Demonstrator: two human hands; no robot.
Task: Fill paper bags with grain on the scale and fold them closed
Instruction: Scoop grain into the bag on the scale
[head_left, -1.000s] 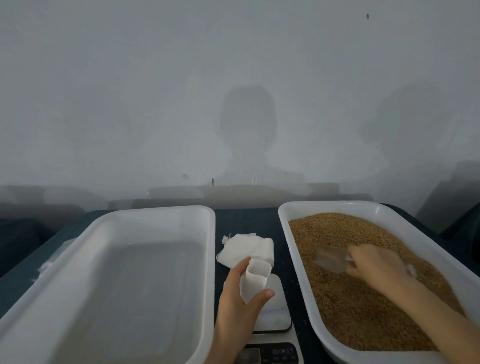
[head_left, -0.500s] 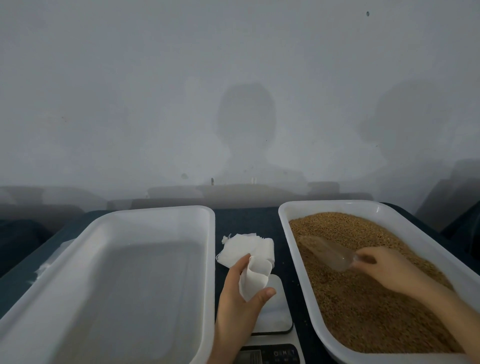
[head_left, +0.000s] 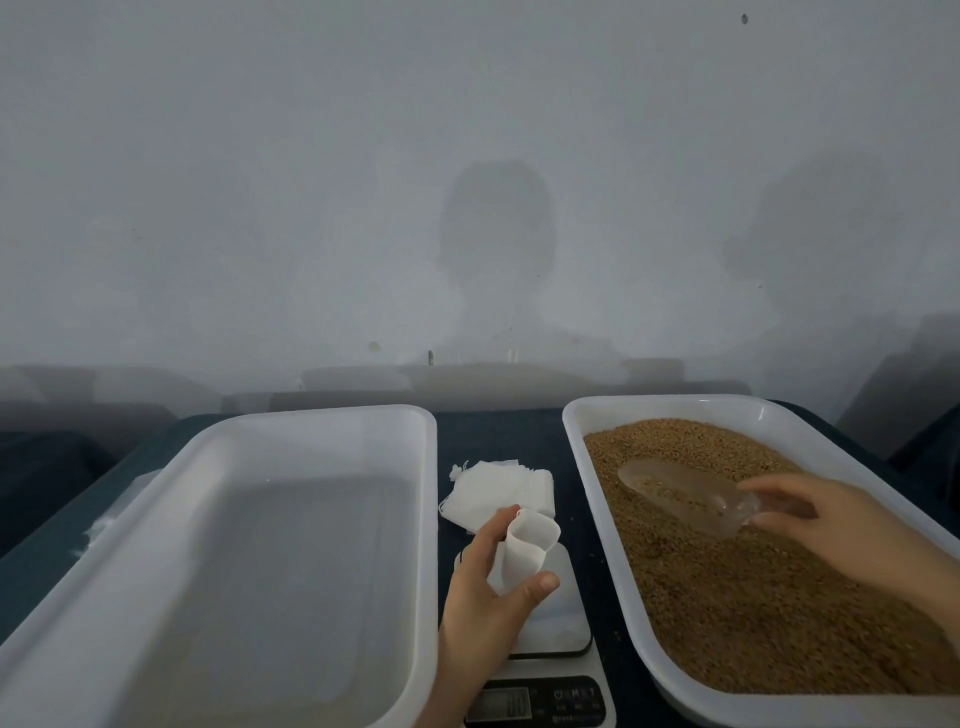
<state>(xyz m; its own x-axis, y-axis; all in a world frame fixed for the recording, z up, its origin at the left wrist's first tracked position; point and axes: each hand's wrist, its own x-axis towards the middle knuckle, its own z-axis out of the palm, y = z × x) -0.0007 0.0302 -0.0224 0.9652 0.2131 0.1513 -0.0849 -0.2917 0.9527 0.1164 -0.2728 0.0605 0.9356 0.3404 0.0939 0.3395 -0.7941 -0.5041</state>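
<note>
My left hand (head_left: 480, 597) holds a small white paper bag (head_left: 524, 550) with its mouth open, just above the white scale (head_left: 558, 629) between the two trays. My right hand (head_left: 815, 525) grips the handle of a clear plastic scoop (head_left: 685, 493). The scoop lies over the brown grain (head_left: 753, 587) in the right white tray (head_left: 587, 467) and carries some grain. A stack of flat white bags (head_left: 483, 493) lies on the dark table behind the scale.
A large white tray (head_left: 431, 519) with nothing in it stands at the left. The scale's display (head_left: 504, 704) is at the bottom edge. A grey wall (head_left: 467, 208) rises right behind the table. White scraps (head_left: 98, 530) lie left of the left tray.
My right hand has drawn back to the right along the scoop's handle, and the scoop has come up out of the grain with some in it. My left hand has kept the bag in place.
</note>
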